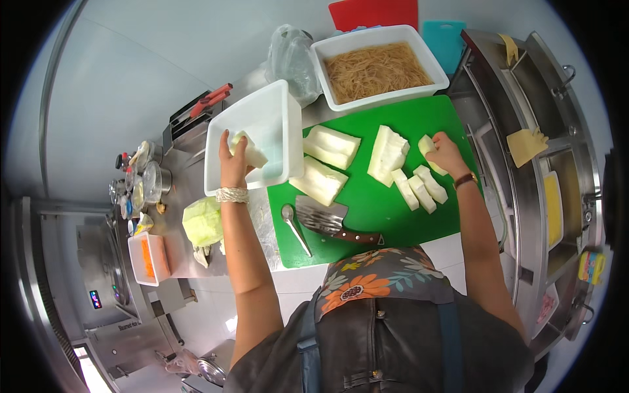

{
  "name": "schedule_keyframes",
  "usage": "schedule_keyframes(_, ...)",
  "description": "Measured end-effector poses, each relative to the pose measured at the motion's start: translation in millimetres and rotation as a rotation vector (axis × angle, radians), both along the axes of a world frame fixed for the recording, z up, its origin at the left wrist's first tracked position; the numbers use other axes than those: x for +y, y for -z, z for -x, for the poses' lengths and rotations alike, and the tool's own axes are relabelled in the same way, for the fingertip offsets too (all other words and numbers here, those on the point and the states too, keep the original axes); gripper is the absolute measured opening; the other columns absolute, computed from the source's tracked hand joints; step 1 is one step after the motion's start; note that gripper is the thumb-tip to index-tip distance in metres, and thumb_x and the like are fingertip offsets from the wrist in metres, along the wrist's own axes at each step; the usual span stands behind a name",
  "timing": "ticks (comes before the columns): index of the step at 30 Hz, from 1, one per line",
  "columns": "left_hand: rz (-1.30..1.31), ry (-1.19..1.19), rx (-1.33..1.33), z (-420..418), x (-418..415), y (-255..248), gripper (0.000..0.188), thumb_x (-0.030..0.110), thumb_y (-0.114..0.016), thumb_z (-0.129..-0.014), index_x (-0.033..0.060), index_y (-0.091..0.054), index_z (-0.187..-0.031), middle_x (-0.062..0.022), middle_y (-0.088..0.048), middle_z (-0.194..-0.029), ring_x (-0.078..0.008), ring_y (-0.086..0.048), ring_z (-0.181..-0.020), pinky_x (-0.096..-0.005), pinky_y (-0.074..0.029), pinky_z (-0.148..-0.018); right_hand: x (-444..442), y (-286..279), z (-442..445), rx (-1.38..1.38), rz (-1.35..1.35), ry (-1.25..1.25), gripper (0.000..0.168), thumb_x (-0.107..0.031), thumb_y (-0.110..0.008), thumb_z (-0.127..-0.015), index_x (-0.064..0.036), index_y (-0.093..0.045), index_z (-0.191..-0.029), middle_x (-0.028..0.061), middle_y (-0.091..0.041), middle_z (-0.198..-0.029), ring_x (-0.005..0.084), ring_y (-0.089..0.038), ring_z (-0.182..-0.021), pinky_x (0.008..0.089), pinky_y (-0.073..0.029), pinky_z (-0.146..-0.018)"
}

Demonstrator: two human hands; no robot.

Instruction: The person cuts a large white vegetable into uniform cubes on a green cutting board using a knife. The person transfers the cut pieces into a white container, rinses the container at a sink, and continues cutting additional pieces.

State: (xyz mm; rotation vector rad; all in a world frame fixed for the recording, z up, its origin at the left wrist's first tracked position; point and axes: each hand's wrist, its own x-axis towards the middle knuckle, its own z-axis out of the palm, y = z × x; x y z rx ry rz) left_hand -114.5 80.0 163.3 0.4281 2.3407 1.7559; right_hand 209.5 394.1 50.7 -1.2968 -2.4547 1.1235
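My left hand (234, 166) reaches into a white plastic tub (295, 142) and holds a chunk of pale peeled melon (255, 157) between thumb and fingers. At the right side of a green cutting board (363, 218), my right hand (448, 156) grips another pale melon piece (426, 145). Beside it lie three short cut strips (405, 189) and a larger slab (387, 153). Two more slabs, an upper one (335, 146) and a lower one (319, 181), rest near the tub. A cleaver (322, 216) and a metal spoon (298, 235) lie along the board's near left part.
Behind the board stands a white tub (318, 69) of soaking noodle-like strands, beside a clear plastic bag (292, 64). A peeled pale-green vegetable (202, 222) sits left on the steel counter. Red-handled knives (211, 100) stand in a rack. Steel sinks (528, 93) line the right.
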Motion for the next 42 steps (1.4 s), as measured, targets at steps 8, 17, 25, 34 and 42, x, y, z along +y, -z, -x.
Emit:
schedule_keyframes(8,0.369,0.270,0.388,-106,-42,54,0.022,0.005,-0.063,-0.074,0.0029,-0.060,-0.096,-0.0127,-0.055,-0.096,-0.0246,-0.062,-0.068,-0.0285,-0.052,-0.064,-139,-19,12,0.202,0.024,-0.509,0.049,-0.008,-0.068,-0.058,-0.006,-0.052,-0.104,0.0132,-0.058,-0.098,0.0311,-0.056,-0.092,0.0384,-0.046,-0.077)
schedule_keyframes(17,0.374,0.148,0.065,-152,-83,111,0.017,0.006,-0.064,-0.075,0.0018,-0.062,-0.091,-0.0096,-0.064,-0.082,-0.0183,-0.062,-0.063,-0.0270,-0.048,-0.056,-245,38,25,0.347,-0.343,-0.870,0.018,-0.007,-0.058,-0.062,-0.006,-0.054,-0.080,0.0068,-0.048,-0.078,0.0243,-0.051,-0.075,0.0336,-0.045,-0.058)
schedule_keyframes(25,0.081,-0.074,0.087,-138,-88,54,0.010,0.006,-0.057,-0.084,-0.0001,-0.060,-0.092,-0.0064,-0.064,-0.078,-0.0085,-0.058,-0.066,-0.0214,-0.046,-0.057,-242,22,9,0.046,-0.297,-0.767,0.034,-0.007,-0.063,-0.061,0.001,-0.049,-0.091,0.0158,-0.049,-0.085,0.0307,-0.051,-0.081,0.0391,-0.048,-0.065)
schedule_keyframes(34,0.223,-0.158,0.077,-148,-90,113,0.009,0.005,-0.057,-0.082,0.0008,-0.059,-0.090,-0.0054,-0.063,-0.077,-0.0115,-0.058,-0.064,-0.0234,-0.046,-0.056,-204,-64,-31,0.190,0.062,-0.437,0.028,-0.012,-0.065,-0.068,0.000,-0.059,-0.092,0.0143,-0.057,-0.073,0.0275,-0.059,-0.064,0.0351,-0.047,-0.059)
schedule_keyframes(42,0.330,0.804,0.280,-244,15,141,0.038,0.013,-0.069,-0.069,0.0072,-0.052,-0.102,-0.0109,-0.053,-0.108,-0.0309,-0.052,-0.096,-0.0376,-0.045,-0.082,-137,-74,-69,-0.117,-0.106,-0.271,0.020,-0.011,-0.058,-0.072,-0.002,-0.065,-0.089,0.0140,-0.062,-0.073,0.0298,-0.060,-0.065,0.0365,-0.048,-0.058)
